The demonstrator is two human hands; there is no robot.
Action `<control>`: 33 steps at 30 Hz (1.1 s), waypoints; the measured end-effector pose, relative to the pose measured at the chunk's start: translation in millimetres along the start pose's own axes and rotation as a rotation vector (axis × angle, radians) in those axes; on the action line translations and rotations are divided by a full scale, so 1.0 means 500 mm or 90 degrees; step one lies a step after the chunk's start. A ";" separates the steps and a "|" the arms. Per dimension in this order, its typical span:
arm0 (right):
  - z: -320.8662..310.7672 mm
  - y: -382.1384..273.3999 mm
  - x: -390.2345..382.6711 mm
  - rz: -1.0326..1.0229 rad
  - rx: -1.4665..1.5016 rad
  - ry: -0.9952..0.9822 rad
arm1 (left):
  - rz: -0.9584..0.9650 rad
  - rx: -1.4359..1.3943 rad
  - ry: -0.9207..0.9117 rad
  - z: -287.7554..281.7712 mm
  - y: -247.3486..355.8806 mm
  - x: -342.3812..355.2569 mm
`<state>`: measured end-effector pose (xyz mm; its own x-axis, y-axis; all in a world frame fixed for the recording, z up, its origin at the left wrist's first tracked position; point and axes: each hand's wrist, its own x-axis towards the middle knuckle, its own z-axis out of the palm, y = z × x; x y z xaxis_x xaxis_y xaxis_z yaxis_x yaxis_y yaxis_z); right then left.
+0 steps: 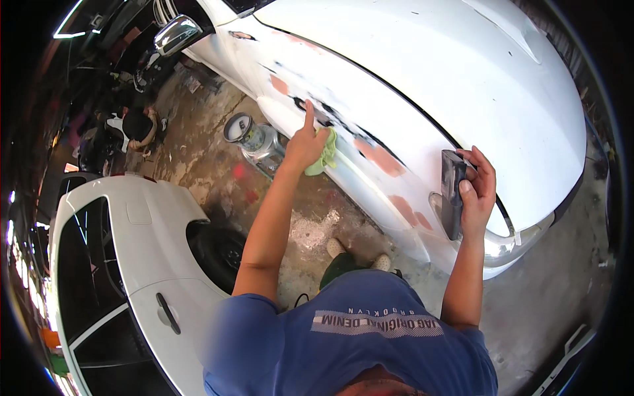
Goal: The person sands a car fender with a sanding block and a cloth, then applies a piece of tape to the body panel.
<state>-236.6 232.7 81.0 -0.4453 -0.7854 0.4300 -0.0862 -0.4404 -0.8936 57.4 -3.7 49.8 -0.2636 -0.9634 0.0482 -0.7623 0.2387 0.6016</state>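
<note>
My left hand [304, 146] grips a light green cloth [322, 160], its index finger stretched out toward the side of a white car [422, 56]. The fingertip lies at dark, scuffed marks [330, 117] on the front fender; whether it touches cannot be told. My right hand [482, 195] holds a long black sanding block [452, 198] upright by the front corner, near the headlight. Along the fender are several pinkish-brown filler patches [379, 158], with dull, sanded-looking paint around them.
A second white car [152, 244] stands close on the left. Cans [244, 132] are grouped on the stained concrete floor [205, 138] beside the first car. A chrome-backed side mirror [177, 34] juts out at the upper left. Another person [137, 127] crouches farther back.
</note>
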 end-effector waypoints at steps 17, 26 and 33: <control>-0.004 0.001 0.002 -0.003 -0.021 0.007 | 0.011 0.078 -0.126 0.064 -0.022 -0.091; -0.004 0.006 -0.001 -0.001 -0.018 0.016 | 0.070 0.075 -0.081 -0.003 0.036 -0.039; -0.001 0.004 -0.003 0.006 -0.027 0.013 | 0.060 0.065 -0.087 0.035 0.002 -0.040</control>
<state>-236.8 233.4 78.6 -0.4640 -0.7804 0.4190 -0.1196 -0.4135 -0.9026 51.5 17.7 35.4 -0.4088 -0.9125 -0.0121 -0.7850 0.3448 0.5146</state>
